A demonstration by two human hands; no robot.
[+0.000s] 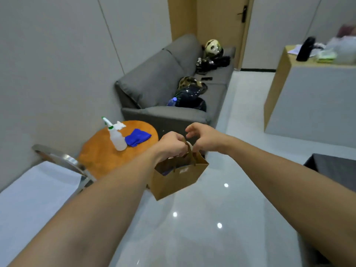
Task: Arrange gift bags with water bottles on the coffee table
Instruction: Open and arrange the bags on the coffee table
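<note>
A small brown paper gift bag (177, 180) hangs in the air over the glossy floor, right of the round wooden coffee table (100, 157). My left hand (170, 144) grips the bag's handles from above. My right hand (204, 137) is beside it at the handles, fingers curled; whether it pinches a handle is unclear. Something dark shows inside the bag's open top. A water bottle with a blue cap (172, 101) lies on the grey sofa (163, 89) among dark bags.
On the coffee table stand a white spray bottle (116, 136) and a blue cloth (137, 137). A metal chair edge (63, 160) is at the left. A wooden counter (312, 93) stands at the right, a dark seat (333, 166) below it.
</note>
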